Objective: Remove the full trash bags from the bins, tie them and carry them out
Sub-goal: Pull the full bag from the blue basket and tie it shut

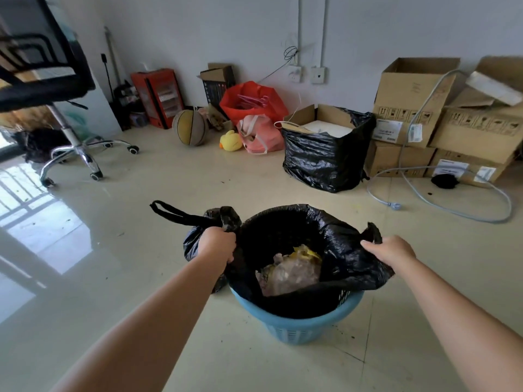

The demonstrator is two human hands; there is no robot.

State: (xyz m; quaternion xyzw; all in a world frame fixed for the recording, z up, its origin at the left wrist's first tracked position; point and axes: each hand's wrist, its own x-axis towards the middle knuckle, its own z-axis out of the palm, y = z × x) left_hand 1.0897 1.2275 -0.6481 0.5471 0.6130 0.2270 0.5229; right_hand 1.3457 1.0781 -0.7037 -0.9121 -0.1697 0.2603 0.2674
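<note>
A blue plastic bin (pixel 297 326) stands on the tiled floor in front of me. A black trash bag (pixel 334 239) lines it, with crumpled paper and yellow scraps (pixel 291 270) inside. My left hand (pixel 218 244) grips the bag's left edge by its handle loop (pixel 175 212), which sticks out to the left. My right hand (pixel 392 250) pinches the bag's right edge, lifted above the bin rim. The bag's mouth is stretched wide between both hands.
A second black bag (pixel 325 159) holding a cardboard box sits behind, next to stacked cartons (pixel 441 128). A grey cable (pixel 441 205) loops on the floor at right. An office chair (pixel 70 142) stands left. A ball (pixel 189 127), red bags (pixel 254 108) and a heater line the wall.
</note>
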